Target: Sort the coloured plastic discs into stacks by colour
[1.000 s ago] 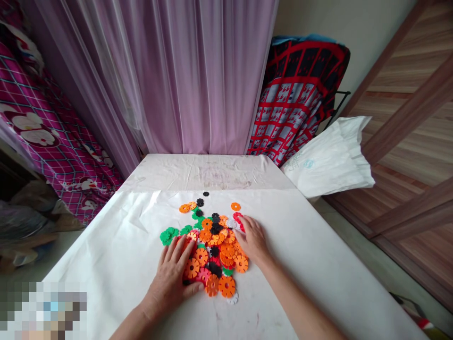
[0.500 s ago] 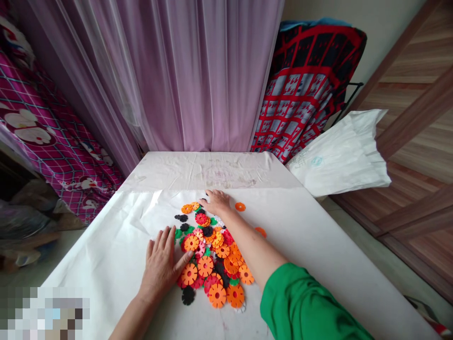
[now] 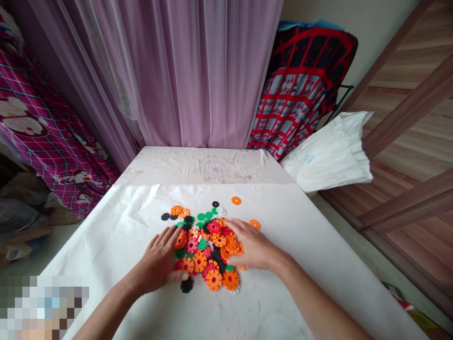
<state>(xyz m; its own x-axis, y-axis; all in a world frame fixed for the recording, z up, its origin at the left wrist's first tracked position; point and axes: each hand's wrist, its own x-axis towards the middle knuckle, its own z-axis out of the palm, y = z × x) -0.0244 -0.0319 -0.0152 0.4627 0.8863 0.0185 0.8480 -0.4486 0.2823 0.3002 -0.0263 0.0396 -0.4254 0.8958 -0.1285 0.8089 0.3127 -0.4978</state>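
Note:
A heap of plastic notched discs [image 3: 200, 261], in orange, red, pink, green, black and white, lies on the white-covered table [image 3: 116, 245]. My left hand [image 3: 162, 256] rests against the heap's left side, fingers stretched forward and thumb near a black disc [image 3: 187, 284]. On the opposite side, my right hand [image 3: 253, 245] touches the heap with its fingers and thumb apart. Neither hand grips a disc. Beyond the heap lie green discs [image 3: 208, 215] and orange discs [image 3: 176, 210]. A single orange disc [image 3: 236, 200] sits apart at the far right.
Purple curtains [image 3: 198, 71] hang behind the table. A white bag [image 3: 329, 153] stands at its right edge, near a red-and-black patterned cloth [image 3: 283, 99]. Magenta patterned fabric [image 3: 60, 127] hangs at left, and wooden doors [image 3: 399, 141] stand at right.
My right hand has drawn back from the far side to the heap's right side. My left hand has shifted slightly, and the discs between the hands are bunched closer.

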